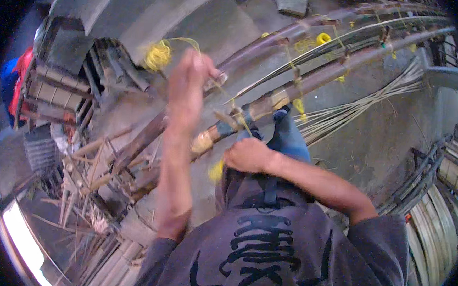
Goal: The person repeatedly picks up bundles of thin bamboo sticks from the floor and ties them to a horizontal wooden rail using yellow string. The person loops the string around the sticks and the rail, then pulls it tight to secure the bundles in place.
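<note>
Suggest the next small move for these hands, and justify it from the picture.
Probably pull the yellow cord snug against the pole: it appears to run across the pole between the closed left hand, on the far side, and the closed right hand, on the near side.

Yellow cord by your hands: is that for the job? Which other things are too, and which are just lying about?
Seem part of the job:
- yellow cord, at the left hand
- long pole with yellow ties

Probably just lying about:
- grey slab
- pale boards
- dark pipes
</note>
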